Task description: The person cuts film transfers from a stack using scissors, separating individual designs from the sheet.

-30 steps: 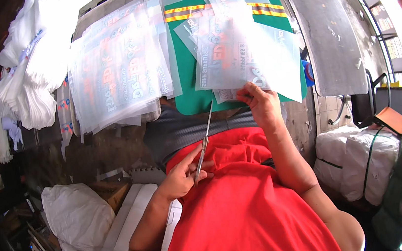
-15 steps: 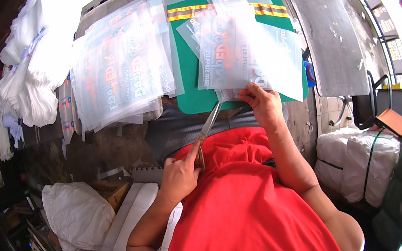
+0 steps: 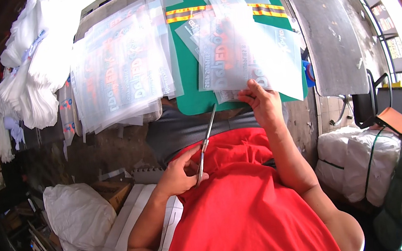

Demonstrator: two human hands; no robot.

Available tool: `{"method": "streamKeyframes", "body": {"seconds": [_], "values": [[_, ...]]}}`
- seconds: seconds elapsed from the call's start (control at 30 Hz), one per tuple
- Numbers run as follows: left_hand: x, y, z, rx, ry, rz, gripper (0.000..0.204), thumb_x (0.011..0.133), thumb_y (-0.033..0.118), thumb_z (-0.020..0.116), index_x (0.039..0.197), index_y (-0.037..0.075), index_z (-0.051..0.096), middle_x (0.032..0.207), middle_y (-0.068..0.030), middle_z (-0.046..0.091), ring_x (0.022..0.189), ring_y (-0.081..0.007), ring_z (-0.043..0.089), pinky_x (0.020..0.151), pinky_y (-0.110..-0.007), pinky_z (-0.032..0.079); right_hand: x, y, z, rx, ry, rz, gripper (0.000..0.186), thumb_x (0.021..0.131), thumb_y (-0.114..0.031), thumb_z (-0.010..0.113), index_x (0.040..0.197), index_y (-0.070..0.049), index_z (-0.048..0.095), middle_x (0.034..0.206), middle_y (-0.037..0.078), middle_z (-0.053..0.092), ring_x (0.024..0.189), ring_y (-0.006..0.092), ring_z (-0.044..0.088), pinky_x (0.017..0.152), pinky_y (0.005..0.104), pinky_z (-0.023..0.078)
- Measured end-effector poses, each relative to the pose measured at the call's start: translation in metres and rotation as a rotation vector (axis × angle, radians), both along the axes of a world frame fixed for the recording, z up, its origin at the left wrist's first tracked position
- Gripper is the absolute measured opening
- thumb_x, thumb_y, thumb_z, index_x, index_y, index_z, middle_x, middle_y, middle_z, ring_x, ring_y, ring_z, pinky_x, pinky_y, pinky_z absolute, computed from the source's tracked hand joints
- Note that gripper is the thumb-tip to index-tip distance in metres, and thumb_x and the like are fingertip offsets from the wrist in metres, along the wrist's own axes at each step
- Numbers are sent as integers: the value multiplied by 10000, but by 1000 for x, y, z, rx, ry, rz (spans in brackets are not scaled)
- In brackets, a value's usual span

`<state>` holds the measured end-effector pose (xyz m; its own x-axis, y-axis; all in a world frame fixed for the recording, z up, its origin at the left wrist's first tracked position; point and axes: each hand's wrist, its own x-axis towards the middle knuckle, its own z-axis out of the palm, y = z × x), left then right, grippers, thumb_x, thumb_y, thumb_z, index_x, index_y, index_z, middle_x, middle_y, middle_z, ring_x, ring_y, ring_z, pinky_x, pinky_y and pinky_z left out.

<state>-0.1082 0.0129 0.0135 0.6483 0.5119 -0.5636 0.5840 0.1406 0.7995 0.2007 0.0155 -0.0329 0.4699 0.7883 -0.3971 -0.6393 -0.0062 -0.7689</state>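
My left hand [image 3: 176, 175] is closed around the handles of metal scissors [image 3: 207, 142], held over my lap. Their blades point up and away, the tips near the front edge of a green board [image 3: 186, 72]. On that board lies a loose, fanned pile of translucent printed plastic sheets [image 3: 224, 48]. My right hand [image 3: 264, 102] pinches the near edge of the sheets between thumb and fingers. Exactly how many layers it grips I cannot tell. Left of the board rests a larger stack of similar plastic sheets [image 3: 120, 70].
A yellow, orange and grey striped band [image 3: 269, 10] crosses the board. Bundled white material [image 3: 33, 90] hangs at the left. A grey worn panel [image 3: 324, 32] stands right of the board. Below are a white sack [image 3: 77, 216], a cardboard box [image 3: 112, 192] and strapped white bundles [image 3: 354, 162].
The scissors have turned in my left hand, now more upright and seen edge-on, with the handles lower. My right hand stays at the sheets' near edge.
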Motion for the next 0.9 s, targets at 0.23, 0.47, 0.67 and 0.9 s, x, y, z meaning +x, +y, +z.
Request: {"method": "streamKeyframes", "body": {"seconds": [0.23, 0.47, 0.67, 0.9], "values": [[29, -7, 8, -542, -372, 170, 789, 949, 120, 681, 1588, 117, 218, 1156, -113, 679, 1079, -145, 648, 847, -248, 512, 0, 3, -1, -49, -95, 20, 323, 909, -45, 672, 1193, 64, 562, 993, 150, 662, 748, 221, 683, 695, 343, 616], [69, -23, -11, -610, -518, 307, 799, 969, 62, 637, 1601, 117, 150, 1125, -122, 678, 978, -115, 642, 896, -276, 514, -2, 3, 2, -12, -112, 5, 345, 917, -16, 630, 1242, 57, 542, 1028, 150, 665, 826, 231, 697, 733, 345, 618], [97, -25, -25, -487, -650, 367, 836, 938, -36, 617, 1602, 110, 130, 1055, -91, 675, 969, -127, 648, 902, -278, 516, -9, 0, 8, 23, -79, -19, 346, 924, 1, 604, 1264, 29, 544, 1093, 144, 662, 905, 244, 698, 770, 355, 619], [104, -19, -26, -379, -665, 296, 800, 963, 1, 604, 1599, 161, 147, 1203, -238, 663, 1003, -161, 675, 897, -285, 549, -12, -4, 13, 31, -13, -12, 369, 928, 19, 586, 1291, 9, 527, 1124, 135, 652, 950, 251, 690, 794, 375, 619]]}}
